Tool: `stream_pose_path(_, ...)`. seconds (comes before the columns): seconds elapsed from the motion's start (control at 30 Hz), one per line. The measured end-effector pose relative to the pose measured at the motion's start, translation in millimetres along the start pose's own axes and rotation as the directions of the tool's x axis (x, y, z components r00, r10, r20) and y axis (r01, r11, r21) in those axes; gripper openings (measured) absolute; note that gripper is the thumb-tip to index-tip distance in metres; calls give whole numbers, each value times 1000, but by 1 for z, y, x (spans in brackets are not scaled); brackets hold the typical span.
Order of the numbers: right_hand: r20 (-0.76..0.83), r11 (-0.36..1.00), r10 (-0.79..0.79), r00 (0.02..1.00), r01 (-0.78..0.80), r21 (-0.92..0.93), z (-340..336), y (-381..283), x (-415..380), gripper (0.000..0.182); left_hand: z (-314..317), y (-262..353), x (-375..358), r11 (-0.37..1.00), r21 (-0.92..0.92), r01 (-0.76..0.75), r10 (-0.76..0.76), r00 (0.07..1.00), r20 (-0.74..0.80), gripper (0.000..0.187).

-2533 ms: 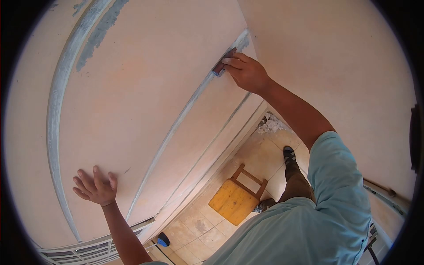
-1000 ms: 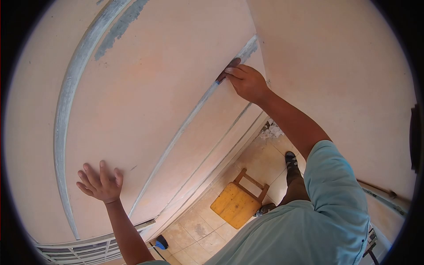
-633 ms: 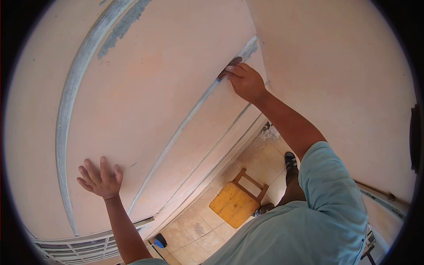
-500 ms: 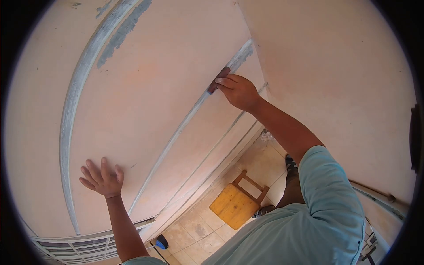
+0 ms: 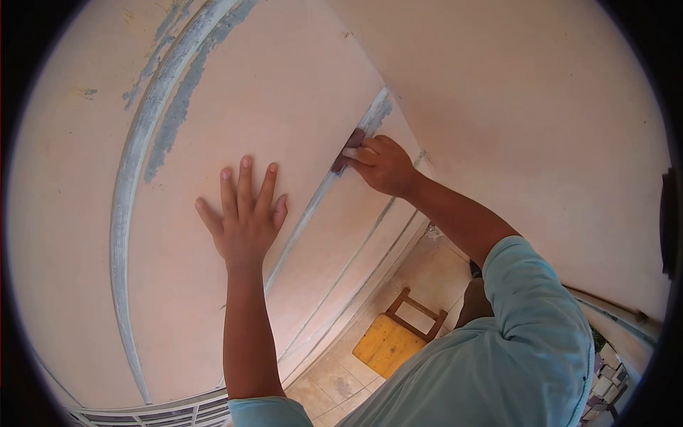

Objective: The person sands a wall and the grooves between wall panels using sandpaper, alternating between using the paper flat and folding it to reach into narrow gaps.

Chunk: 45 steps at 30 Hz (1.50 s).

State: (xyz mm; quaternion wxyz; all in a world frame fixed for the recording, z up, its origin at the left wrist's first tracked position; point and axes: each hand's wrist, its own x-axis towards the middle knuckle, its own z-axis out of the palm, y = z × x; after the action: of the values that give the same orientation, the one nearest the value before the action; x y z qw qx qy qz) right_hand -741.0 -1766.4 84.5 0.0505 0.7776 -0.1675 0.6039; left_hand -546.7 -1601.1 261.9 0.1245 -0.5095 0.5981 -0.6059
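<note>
My right hand grips a piece of dark reddish-brown sandpaper, thumb and fingers at its near side. The sandpaper lies along a narrow grey-white strip that runs diagonally across the pink wall, close to its upper end near the corner. Part of the sandpaper is hidden by my fingers. My left hand rests flat against the wall to the left of that strip, fingers spread, holding nothing.
A wider grey-white band curves down the left, with grey patches beside it. An adjoining wall stands at right. Below, a yellow wooden stool sits on the tiled floor. A white grille shows at bottom left.
My left hand has moved up and to the right in view and lies flatter on the wall. My right hand and the sandpaper sit slightly lower in view; the view has shifted.
</note>
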Motion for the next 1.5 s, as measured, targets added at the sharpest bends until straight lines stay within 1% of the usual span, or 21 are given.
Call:
stream_pose_path(0.03,-46,997,21,999,-24,-67,-4,30,3,14,1,0,0,1000,3,1,-1,1000,0,52)
stream_pose_path(0.1,-40,957,233,972,-237,-165,-10,65,6,14,2,1,-1,1000,-1,8,-8,1000,-13,52)
stream_pose_path(0.17,-62,961,169,984,-178,-211,-1,51,9,15,3,0,-1,1000,-1,10,-10,1000,-16,51)
stream_pose_path(0.23,-30,973,223,974,-225,-53,12,5,-3,15,1,1,-1,1000,-5,4,-4,1000,-25,51)
stream_pose_path(0.3,83,999,32,996,-32,6,7,-24,-9,14,2,0,-1,1000,-16,11,-11,1000,-18,51)
stream_pose_path(0.37,108,1000,6,994,-5,-8,4,-22,-9,13,2,0,-1,1000,-23,9,-9,1000,-17,51)
stream_pose_path(0.43,56,996,71,996,-68,-65,-2,12,-1,13,2,0,-1,999,-31,10,-10,1000,-14,51)
stream_pose_path(0.5,64,939,285,956,-266,-218,-10,50,1,14,1,0,-2,1000,-17,14,-14,1000,1,52)
stream_pose_path(0.67,83,992,110,991,-104,-65,2,7,0,13,1,0,-2,999,-44,17,-16,1000,2,52)
stream_pose_path(0.7,103,998,18,995,-12,-65,4,-6,-5,15,1,-1,-2,998,-55,18,-18,1000,1,52)
stream_pose_path(0.8,94,996,-41,995,48,-78,0,-14,-3,12,2,-1,-2,998,-60,22,-22,1000,1,52)
stream_pose_path(0.9,85,975,159,984,-143,-170,-4,30,2,10,0,-1,-1,998,-56,18,-18,1000,7,52)
stream_pose_path(0.97,-17,931,283,959,-279,-235,-6,46,6,10,-1,-2,-1,998,-54,21,-21,1000,11,52)
stream_pose_path(1.07,20,925,343,939,-333,-182,5,21,4,9,-1,-2,-2,998,-57,22,-21,1000,23,52)
stream_pose_path(1.17,120,977,209,970,-202,-72,2,-19,-3,11,-3,-1,-1,997,-71,18,-16,999,32,52)
stream_pose_path(1.3,-27,940,325,945,-326,-99,-22,-36,7,11,0,-2,-2,998,-62,20,-20,1000,2,52)
stream_pose_path(1.33,-134,719,695,706,-689,96,-13,-29,3,15,0,-2,-1,998,-60,26,-25,1000,7,52)
stream_pose_path(1.37,-141,346,938,317,-885,311,-8,-25,2,21,-1,-2,-1,998,-56,21,-20,1000,17,53)
stream_pose_path(1.4,-134,342,940,315,-887,310,-4,-16,2,21,-2,-2,-2,999,-53,12,-11,1000,26,53)
stream_pose_path(1.47,-2,27,1000,30,-901,434,2,7,11,26,-2,-2,-5,998,-56,6,-5,1000,28,54)
stream_pose_path(1.5,-6,31,999,31,-898,438,6,16,18,26,0,-2,-2,998,-55,11,-10,1000,20,54)
